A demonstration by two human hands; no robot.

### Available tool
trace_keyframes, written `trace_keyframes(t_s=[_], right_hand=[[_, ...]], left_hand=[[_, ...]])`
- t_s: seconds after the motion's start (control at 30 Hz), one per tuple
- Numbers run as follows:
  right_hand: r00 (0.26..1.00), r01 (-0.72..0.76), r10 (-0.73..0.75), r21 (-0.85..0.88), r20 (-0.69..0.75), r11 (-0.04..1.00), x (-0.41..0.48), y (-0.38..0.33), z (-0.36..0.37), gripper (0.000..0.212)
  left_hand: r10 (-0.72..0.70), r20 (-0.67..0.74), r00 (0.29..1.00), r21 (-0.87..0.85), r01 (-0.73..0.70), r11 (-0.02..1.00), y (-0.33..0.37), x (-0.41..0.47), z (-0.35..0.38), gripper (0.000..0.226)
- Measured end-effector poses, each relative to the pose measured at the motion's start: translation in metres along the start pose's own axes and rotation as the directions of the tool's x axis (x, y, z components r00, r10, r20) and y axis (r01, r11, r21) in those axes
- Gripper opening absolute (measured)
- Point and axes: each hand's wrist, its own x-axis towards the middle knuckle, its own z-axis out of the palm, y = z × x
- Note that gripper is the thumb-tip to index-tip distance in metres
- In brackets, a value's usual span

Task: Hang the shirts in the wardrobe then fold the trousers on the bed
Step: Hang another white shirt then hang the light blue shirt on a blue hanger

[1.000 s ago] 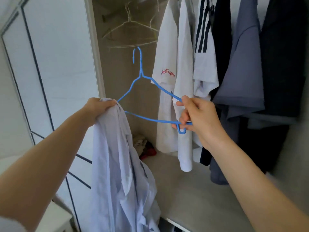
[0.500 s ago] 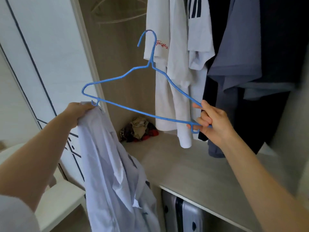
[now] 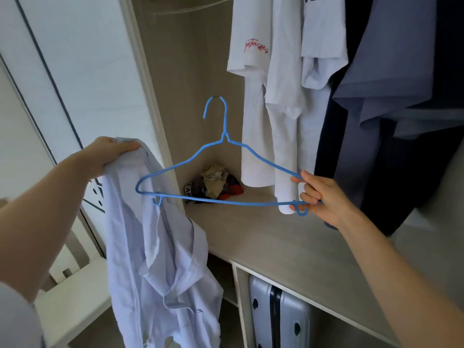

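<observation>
Red script on the white T-shirt [image 3: 253, 79] sleeve, perhaps "Fantasies"; crumpled cloth [image 3: 192, 190] shows "FA"

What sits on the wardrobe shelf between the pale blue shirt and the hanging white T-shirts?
In the head view, a crumpled pile of clothes sits there, behind the blue wire hanger.

Home bedroom closet: open wardrobe [image 3: 160, 79] with hung T-shirts [image 3: 273, 96] at 1 o'clock, suitcase [image 3: 278, 315] stowed (under shelf) at 5 o'clock.

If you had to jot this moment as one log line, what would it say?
left hand: holds pale blue shirt | right hand: holds blue hanger | shirt not yet on hanger
</observation>
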Motion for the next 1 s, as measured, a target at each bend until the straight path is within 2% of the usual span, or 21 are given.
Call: trace_keyframes(t_s=[0.1, 0.2, 0.4, 0.47, 0.57, 0.63, 0.67, 0.73, 0.8, 0.83, 0.87, 0.93, 0.97, 1.0], right_hand=[[1.000, 0.019, -0.020, -0.050, -0.019, 0.999, 0.006, 0.005, 0.005, 0.032], [0.998, 0.061, -0.064, -0.100, -0.027, 0.993, 0.011, 0.010, 0.018, 0.030], [0.989, 0.150, -0.148, -0.195, 0.027, 0.969, 0.014, 0.020, 0.060, 0.027], [0.985, 0.170, -0.168, -0.182, 0.025, 0.969, 0.016, 0.025, 0.065, 0.027], [0.990, 0.140, -0.142, -0.058, -0.023, 0.988, 0.020, 0.033, 0.060, 0.030], [0.992, 0.124, -0.122, 0.057, -0.036, 0.991, 0.021, 0.037, 0.055, 0.032], [0.992, 0.122, -0.119, 0.110, -0.035, 0.986, 0.022, 0.039, 0.053, 0.032], [0.993, 0.120, -0.117, 0.186, -0.026, 0.975, 0.021, 0.041, 0.051, 0.032], [0.993, 0.114, -0.114, 0.224, -0.013, 0.968, 0.020, 0.040, 0.051, 0.031], [0.993, 0.112, -0.114, 0.230, -0.003, 0.967, 0.019, 0.040, 0.050, 0.031], [0.993, 0.110, -0.115, 0.232, 0.006, 0.967, 0.017, 0.038, 0.050, 0.032], [0.993, 0.110, -0.117, 0.227, 0.018, 0.968, 0.015, 0.033, 0.049, 0.032], [0.992, 0.113, -0.121, 0.218, 0.023, 0.969, 0.014, 0.031, 0.049, 0.032], [0.992, 0.117, -0.126, 0.203, 0.028, 0.972, 0.014, 0.029, 0.050, 0.032]], left_hand=[[0.008, 0.014, 1.000, 0.044, -0.009, 0.999, 0.006, -0.005, 0.005, 0.023], [0.034, 0.041, 0.999, 0.031, -0.035, 0.999, 0.011, -0.006, 0.016, 0.028], [0.080, 0.060, 0.995, -0.060, -0.076, 0.995, 0.022, -0.014, 0.051, 0.020], [0.085, 0.043, 0.995, -0.066, -0.082, 0.994, 0.029, -0.017, 0.059, 0.021], [0.149, 0.043, 0.988, -0.116, -0.143, 0.983, 0.039, -0.029, 0.066, 0.015], [0.245, 0.113, 0.963, -0.165, -0.225, 0.960, 0.047, -0.041, 0.068, 0.022], [0.322, 0.142, 0.936, -0.116, -0.307, 0.944, 0.050, -0.047, 0.067, 0.026], [0.490, 0.154, 0.858, 0.154, -0.510, 0.846, 0.054, -0.051, 0.065, 0.025], [0.616, 0.146, 0.774, 0.359, -0.621, 0.696, 0.060, -0.049, 0.061, 0.026], [0.645, 0.151, 0.749, 0.374, -0.647, 0.664, 0.062, -0.047, 0.057, 0.023], [0.642, 0.159, 0.750, 0.337, -0.653, 0.678, 0.065, -0.047, 0.055, 0.024], [0.612, 0.164, 0.774, 0.184, -0.634, 0.751, 0.069, -0.047, 0.054, 0.041], [0.611, 0.172, 0.772, 0.139, -0.634, 0.761, 0.070, -0.047, 0.055, 0.043], [0.624, 0.196, 0.756, 0.127, -0.651, 0.749, 0.071, -0.049, 0.058, 0.036]])
